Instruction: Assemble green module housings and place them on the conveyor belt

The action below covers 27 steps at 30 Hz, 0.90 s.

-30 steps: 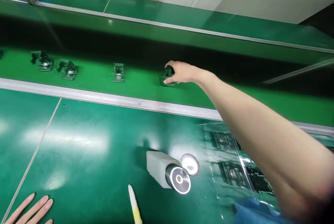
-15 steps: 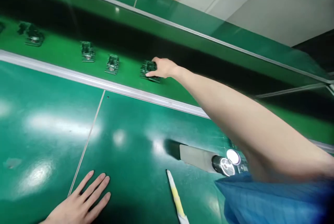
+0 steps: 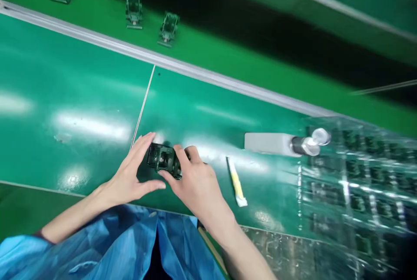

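My right hand (image 3: pixel 198 178) pinches a small dark green, blocky assembly (image 3: pixel 164 157), shaped a bit like a toy vehicle, by its right end. The assembly is held above the green bench, and the fingers cover part of it. My left hand (image 3: pixel 132 173) is around its left side, thumb and fingers apart. The left fingertips are close to the assembly's edge; whether they touch it I cannot tell. Two similar assemblies, one (image 3: pixel 134 9) and another (image 3: pixel 168 29), rest on the green belt beyond the metal rail.
Right of my hands lie a yellow and white stick-like tool (image 3: pixel 237 182) and a grey-white bottle (image 3: pixel 270 144) on its side with a flipped-open lid. Clear trays (image 3: pixel 339 175) with several dark pieces fill the bench's right end. A metal rail (image 3: pixel 202 75) borders the belt.
My right hand has drawn an assembly from the belt back over the bench, near my body. My left hand has risen from the bench to beside it. The view has shifted.
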Each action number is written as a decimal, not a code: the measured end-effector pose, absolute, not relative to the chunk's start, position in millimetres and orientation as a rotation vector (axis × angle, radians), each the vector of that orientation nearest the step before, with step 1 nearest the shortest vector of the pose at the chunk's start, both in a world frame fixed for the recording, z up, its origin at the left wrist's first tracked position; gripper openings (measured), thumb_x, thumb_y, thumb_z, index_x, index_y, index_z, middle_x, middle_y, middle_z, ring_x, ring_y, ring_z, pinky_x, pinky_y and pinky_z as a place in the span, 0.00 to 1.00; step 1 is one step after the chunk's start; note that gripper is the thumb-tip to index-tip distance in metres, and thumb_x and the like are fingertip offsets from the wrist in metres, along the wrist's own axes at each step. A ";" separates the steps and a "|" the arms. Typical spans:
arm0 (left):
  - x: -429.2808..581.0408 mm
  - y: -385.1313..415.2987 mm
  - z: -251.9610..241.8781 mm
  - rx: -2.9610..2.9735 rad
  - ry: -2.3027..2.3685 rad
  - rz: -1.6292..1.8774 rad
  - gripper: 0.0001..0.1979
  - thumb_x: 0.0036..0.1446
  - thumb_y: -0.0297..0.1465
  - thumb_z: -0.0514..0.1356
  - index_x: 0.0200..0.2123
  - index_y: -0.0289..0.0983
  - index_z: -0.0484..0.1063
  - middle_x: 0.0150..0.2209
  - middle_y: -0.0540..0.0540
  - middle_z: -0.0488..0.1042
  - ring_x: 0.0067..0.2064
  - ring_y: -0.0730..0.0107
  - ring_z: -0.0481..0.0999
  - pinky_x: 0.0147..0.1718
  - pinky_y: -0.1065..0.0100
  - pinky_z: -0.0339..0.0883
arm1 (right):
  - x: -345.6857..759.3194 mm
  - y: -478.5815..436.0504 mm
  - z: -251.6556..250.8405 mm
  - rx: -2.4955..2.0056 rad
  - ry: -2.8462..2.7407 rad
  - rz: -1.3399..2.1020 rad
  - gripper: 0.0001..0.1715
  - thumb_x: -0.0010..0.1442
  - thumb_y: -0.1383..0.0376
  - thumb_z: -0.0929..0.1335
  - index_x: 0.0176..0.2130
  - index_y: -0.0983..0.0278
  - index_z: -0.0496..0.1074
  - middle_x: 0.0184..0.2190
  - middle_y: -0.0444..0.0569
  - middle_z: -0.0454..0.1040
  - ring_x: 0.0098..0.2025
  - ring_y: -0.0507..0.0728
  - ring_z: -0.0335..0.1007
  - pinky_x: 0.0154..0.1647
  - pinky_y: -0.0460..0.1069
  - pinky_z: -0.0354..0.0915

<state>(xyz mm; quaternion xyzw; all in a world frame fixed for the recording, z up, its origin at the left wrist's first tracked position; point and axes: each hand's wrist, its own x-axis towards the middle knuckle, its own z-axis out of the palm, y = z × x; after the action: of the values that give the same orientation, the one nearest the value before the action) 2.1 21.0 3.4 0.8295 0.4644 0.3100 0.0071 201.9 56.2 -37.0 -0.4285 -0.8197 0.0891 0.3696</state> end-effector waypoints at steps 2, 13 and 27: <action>-4.5 19.5 3.1 2.581 1.370 0.904 0.37 0.61 0.41 0.64 0.69 0.40 0.54 0.63 0.35 0.67 0.66 0.54 0.66 0.66 0.50 0.60 | 193.8 37.9 -61.5 -0.976 -1.964 0.434 0.43 0.64 0.49 0.71 0.67 0.62 0.54 0.50 0.62 0.68 0.31 0.64 0.74 0.26 0.59 0.74; 4.2 22.6 -8.7 2.159 1.287 1.350 0.14 0.64 0.34 0.58 0.51 0.38 0.74 0.50 0.43 0.79 0.60 0.58 0.73 0.66 0.52 0.59 | 188.8 40.4 -101.4 -0.738 -1.588 0.553 0.39 0.70 0.56 0.66 0.72 0.53 0.45 0.55 0.56 0.68 0.41 0.62 0.73 0.37 0.58 0.76; 19.9 33.0 -0.6 2.210 1.381 1.392 0.09 0.62 0.29 0.57 0.38 0.40 0.78 0.36 0.50 0.82 0.42 0.68 0.80 0.62 0.52 0.66 | 188.8 45.6 -111.7 -0.703 -1.540 0.554 0.43 0.67 0.54 0.71 0.71 0.63 0.50 0.52 0.57 0.73 0.48 0.63 0.71 0.49 0.59 0.74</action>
<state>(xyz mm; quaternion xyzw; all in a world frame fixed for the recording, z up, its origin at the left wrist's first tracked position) 19.9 33.0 -0.6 0.7447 0.4655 0.4691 0.0934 188.8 45.6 -111.7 -0.3069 -0.6720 0.2420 0.6290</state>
